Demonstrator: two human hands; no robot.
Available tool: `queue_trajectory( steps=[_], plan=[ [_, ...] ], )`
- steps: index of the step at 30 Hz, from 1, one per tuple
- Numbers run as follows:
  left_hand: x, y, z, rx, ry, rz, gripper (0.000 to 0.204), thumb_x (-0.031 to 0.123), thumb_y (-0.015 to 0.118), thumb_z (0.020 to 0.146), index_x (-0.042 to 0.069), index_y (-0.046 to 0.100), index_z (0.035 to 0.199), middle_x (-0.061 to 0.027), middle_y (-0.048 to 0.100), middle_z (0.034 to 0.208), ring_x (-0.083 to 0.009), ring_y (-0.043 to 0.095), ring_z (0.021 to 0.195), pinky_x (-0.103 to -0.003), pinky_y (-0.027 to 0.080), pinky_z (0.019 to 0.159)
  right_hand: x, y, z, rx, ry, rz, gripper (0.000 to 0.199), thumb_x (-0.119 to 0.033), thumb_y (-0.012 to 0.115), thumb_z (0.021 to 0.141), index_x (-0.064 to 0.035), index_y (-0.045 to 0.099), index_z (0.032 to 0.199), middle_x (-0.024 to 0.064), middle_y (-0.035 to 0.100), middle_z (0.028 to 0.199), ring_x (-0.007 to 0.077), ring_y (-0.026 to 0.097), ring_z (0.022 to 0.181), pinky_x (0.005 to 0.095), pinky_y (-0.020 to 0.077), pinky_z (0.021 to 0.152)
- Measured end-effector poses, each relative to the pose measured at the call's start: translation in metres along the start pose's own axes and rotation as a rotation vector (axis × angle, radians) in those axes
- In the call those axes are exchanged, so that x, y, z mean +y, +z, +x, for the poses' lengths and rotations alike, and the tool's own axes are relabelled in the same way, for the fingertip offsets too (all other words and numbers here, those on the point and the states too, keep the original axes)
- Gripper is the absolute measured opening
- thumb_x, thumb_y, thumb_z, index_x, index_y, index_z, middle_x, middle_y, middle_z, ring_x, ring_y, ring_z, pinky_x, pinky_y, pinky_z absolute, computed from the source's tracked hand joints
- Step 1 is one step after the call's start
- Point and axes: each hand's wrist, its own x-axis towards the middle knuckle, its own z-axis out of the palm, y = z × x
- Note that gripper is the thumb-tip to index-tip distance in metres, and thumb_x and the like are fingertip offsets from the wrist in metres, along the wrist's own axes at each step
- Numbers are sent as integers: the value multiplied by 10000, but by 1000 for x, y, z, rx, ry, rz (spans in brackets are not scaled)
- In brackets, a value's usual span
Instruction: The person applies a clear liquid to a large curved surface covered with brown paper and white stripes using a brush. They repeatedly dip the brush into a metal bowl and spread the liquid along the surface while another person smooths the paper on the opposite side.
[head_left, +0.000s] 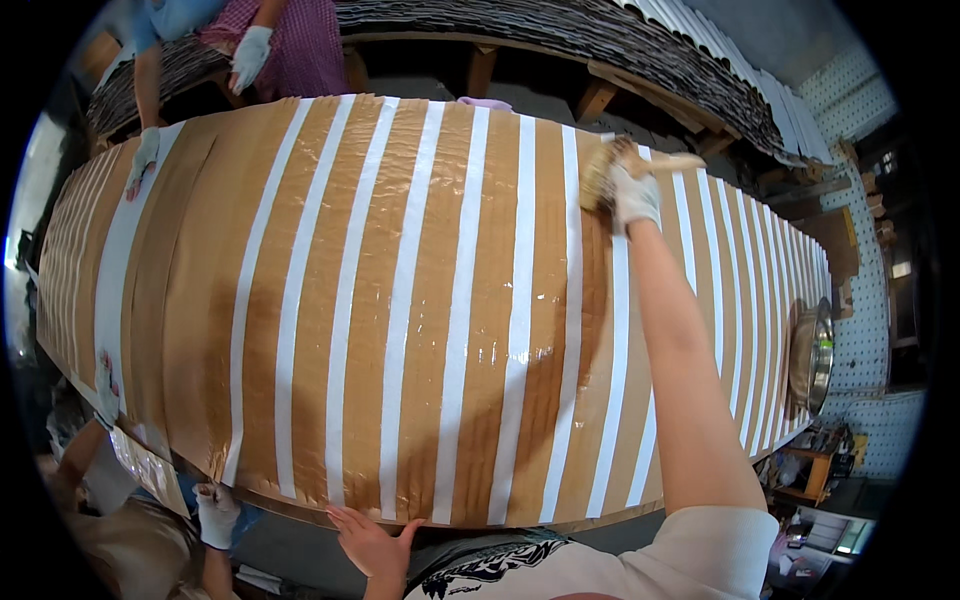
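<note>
My right hand point(636, 197), in a white glove, reaches to the far side of a long covering of brown sheets point(420, 300) crossed by white strips point(405, 270). It is closed around a wide brush point(600, 178) with pale bristles, blurred by motion. The brush meets the brown surface beside a white strip, near the far edge. Wet, glossy patches and ripples show on the sheets to its left. My left hand point(372, 545) is bare, fingers apart, at the near edge with its fingertips by the brown sheet.
A metal basin point(812, 355) stands at the right end. At the left end a co-worker's gloved hand point(143, 165) touches a wide white strip; another gloved hand point(218, 515) is at the near left edge. Behind lies a long stack of dark sheets point(560, 45) on wooden supports.
</note>
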Motion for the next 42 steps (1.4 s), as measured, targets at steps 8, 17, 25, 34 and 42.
queue_trajectory(
  steps=[8, 17, 25, 34, 42],
  plan=[
    [1, 2, -6, 45, 8, -116, 1332, 768, 691, 643, -238, 254, 1401, -414, 248, 1489, -477, 230, 1437, -438, 367, 1047, -142, -8, -91, -15, -140, 125, 351, -315, 630, 820, -43, 673, 1038, 164, 720, 942, 327, 681, 962, 417, 514, 816],
    [4, 0, -9, -4, -10, -71, 1324, 789, 681, 638, -204, 274, 1414, -379, 216, 1525, -432, 216, 1458, -414, 371, 1052, -275, 145, -271, -418, -375, 155, 549, -323, 579, 848, 45, 485, 1244, 317, 608, 1154, 446, 589, 1097, 486, 448, 977],
    [-3, 0, -3, 98, 9, -64, 1302, 762, 694, 621, -207, 303, 1398, -382, 295, 1487, -451, 306, 1409, -436, 368, 1070, -107, 12, -212, -113, -120, 175, 531, -359, 630, 833, 57, 590, 1162, 265, 653, 1104, 375, 613, 1078, 425, 461, 925],
    [-4, 10, -2, 138, 33, -66, 1259, 735, 700, 657, -208, 313, 1396, -398, 281, 1487, -457, 310, 1409, -429, 383, 1034, 40, -81, -128, 193, -95, -85, 441, -337, 651, 866, 30, 618, 1108, 137, 702, 902, 270, 679, 784, 397, 545, 713],
    [1, 3, -6, 130, 54, -107, 1225, 702, 726, 659, -220, 345, 1369, -409, 293, 1470, -477, 329, 1391, -434, 384, 1035, -222, 63, -338, -390, -330, 138, 520, -336, 612, 828, 20, 514, 1196, 299, 657, 1023, 477, 624, 964, 510, 478, 892]
  ],
)
